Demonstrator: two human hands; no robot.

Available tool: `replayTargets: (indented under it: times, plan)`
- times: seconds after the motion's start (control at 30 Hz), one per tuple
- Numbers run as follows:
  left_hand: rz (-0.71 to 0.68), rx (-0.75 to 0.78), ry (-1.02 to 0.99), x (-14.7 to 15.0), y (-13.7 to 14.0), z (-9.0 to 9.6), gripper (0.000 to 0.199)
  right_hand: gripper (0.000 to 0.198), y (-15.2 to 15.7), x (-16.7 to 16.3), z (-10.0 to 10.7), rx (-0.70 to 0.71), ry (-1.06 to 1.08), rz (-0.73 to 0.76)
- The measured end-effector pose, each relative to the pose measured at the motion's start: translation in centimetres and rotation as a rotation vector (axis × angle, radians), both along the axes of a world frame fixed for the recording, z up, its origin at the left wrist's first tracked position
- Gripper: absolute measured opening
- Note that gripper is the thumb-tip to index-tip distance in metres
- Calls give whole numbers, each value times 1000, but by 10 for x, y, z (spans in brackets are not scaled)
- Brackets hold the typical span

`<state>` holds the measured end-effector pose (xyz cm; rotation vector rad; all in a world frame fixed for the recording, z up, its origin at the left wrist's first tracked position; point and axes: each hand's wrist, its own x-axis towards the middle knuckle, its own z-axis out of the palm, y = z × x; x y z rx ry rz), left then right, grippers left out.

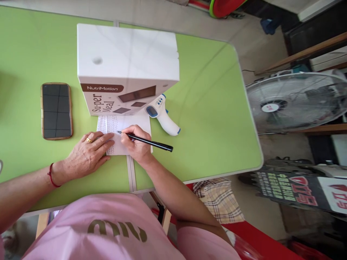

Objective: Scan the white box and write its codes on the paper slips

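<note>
A black pen (149,141) is pinched in the fingers of my right hand (138,143), its tip on or just over a sheet of white paper (138,122). Rows of small handwriting cover the paper's left part. My left hand (90,153) lies flat with fingers outstretched, the fingertips resting on the paper's left edge. A gold ring and a red cord bracelet are on that hand and wrist. Directly behind the paper stands a white box (127,54) printed "NutriMotion Super Meal", hiding the paper's far edge. Right of the paper lies a white and blue infrared thermometer (164,117).
A phone in a brown case (56,111) lies on the green folding table (211,108) at left. Beyond the table's right edge stands a fan (271,106). A plaid cloth (219,200) hangs over something red below the near edge.
</note>
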<state>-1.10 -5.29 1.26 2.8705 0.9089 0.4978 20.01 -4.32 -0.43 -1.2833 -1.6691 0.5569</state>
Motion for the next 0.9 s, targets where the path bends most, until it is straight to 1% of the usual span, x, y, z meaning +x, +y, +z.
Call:
replayTargets:
  times: [0.1,0.27,0.4,0.5,0.57,0.63,0.7,0.77,0.83,0.9]
  plan:
    - [5,-2,13,0,0,0,35,7,0,-1,-2,-23,-19,9]
    - [4,-3,18,0,0,0,35,6,-1,-1,-4,9,-14,4]
    - [0,-12,0,0,0,0,34,6,-1,-2,-3,1,-29,10]
    - [2,-29,-19,0,0,-2,32,8,1,3,0,18,-30,14]
    - [3,-53,-29,0,0,-3,32,11,4,12,3,67,-93,19]
    - [9,-87,-48,-1,0,-3,32,15,7,25,6,133,-251,28]
    - [14,-138,-98,-2,0,-2,34,21,10,39,9,162,-446,37]
    - [20,-194,-187,-3,1,0,36,30,12,51,9,124,-593,41]
    - [68,-211,-327,-5,2,0,38,39,12,59,7,62,-667,53]
    - [179,-196,-528,-7,4,-2,39,46,14,62,3,43,-658,28]
